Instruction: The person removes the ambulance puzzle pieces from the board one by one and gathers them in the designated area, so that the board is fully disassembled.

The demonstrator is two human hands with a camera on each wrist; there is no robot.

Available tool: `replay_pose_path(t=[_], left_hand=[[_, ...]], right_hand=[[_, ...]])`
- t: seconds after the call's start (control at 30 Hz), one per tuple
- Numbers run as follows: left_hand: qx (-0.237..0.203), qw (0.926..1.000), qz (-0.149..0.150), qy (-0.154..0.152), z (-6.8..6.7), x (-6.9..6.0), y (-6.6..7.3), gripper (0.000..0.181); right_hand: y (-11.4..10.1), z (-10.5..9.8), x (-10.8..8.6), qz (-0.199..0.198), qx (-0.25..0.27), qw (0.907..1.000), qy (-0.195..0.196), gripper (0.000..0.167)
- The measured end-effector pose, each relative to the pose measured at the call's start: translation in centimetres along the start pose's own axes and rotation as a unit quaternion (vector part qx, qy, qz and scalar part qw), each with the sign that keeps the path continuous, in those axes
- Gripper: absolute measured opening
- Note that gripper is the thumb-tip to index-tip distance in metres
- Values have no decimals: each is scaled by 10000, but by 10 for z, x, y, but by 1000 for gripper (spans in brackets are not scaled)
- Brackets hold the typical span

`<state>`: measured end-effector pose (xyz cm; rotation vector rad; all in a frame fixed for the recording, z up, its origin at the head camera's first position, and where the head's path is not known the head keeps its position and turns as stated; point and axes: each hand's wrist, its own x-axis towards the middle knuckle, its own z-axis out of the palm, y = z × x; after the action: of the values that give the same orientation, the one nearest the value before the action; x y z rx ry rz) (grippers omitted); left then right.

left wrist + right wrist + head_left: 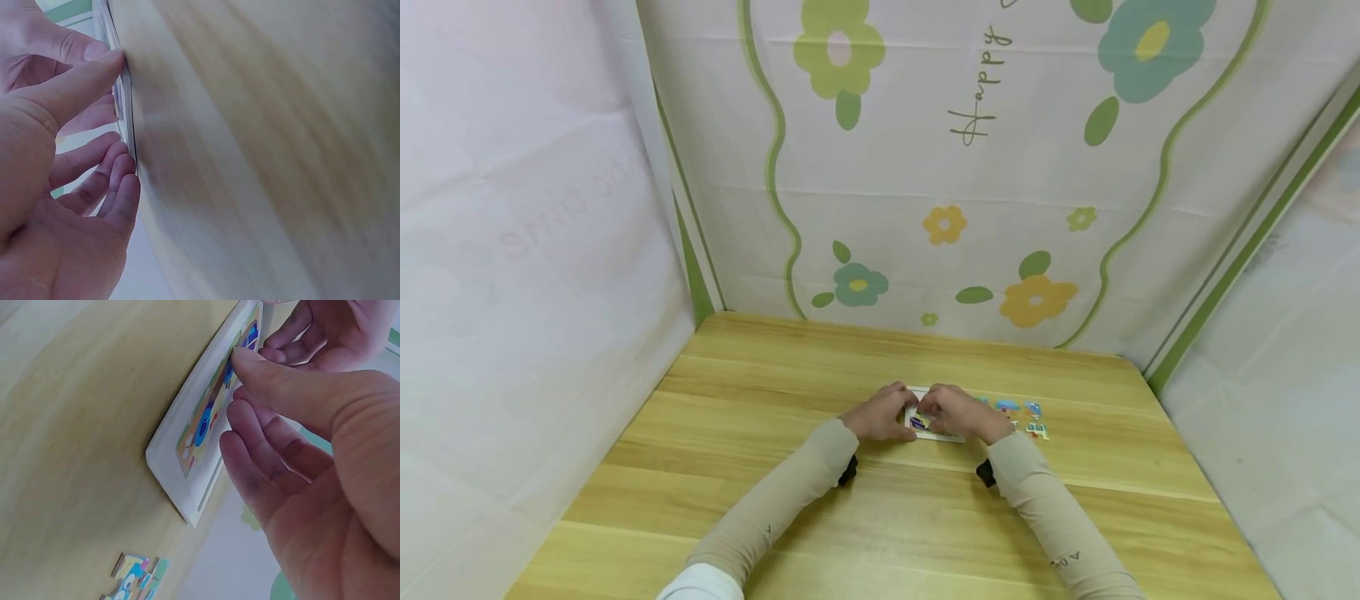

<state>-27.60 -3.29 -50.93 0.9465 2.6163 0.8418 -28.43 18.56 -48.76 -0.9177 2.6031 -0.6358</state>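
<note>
A white-rimmed puzzle tray [951, 438] lies flat on the table, with colourful printed pieces inside its rim [165, 447]. The left hand [880, 414] grips the tray's left end, thumb at one edge and curled fingers at another, as the left wrist view also shows [69, 212]. Over the tray, the right hand [961, 412] has its thumb and bent fingers together at a printed piece [117, 107], seemingly pinching it; the fingers partly hide it. In the right wrist view this hand [312, 456] covers part of the picture.
Several loose puzzle pieces [1037, 430] lie on the wooden table [895, 517] just right of the tray; some show in the right wrist view [132, 575]. White cloth with flower prints [880, 167] stands behind the table and along both sides.
</note>
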Motion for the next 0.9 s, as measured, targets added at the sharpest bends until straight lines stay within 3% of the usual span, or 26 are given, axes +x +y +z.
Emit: replay_pose_path(t=[0.2, 0.47, 0.7, 0.9], left_hand=[[60, 10000, -47, -39, -1, 0, 3, 53], [98, 9998, -155, -82, 0, 0, 1, 52], [159, 9997, -140, -80, 0, -1, 2, 48], [51, 9998, -202, -43, -2, -2, 6, 54]], right_hand=[[-5, -3, -1, 127, 85, 9998, 100, 31], [-4, -6, 1, -87, 681, 9973, 256, 6], [-1, -3, 1, -105, 915, 9954, 269, 5], [0, -12, -10, -142, 931, 9945, 451, 6]])
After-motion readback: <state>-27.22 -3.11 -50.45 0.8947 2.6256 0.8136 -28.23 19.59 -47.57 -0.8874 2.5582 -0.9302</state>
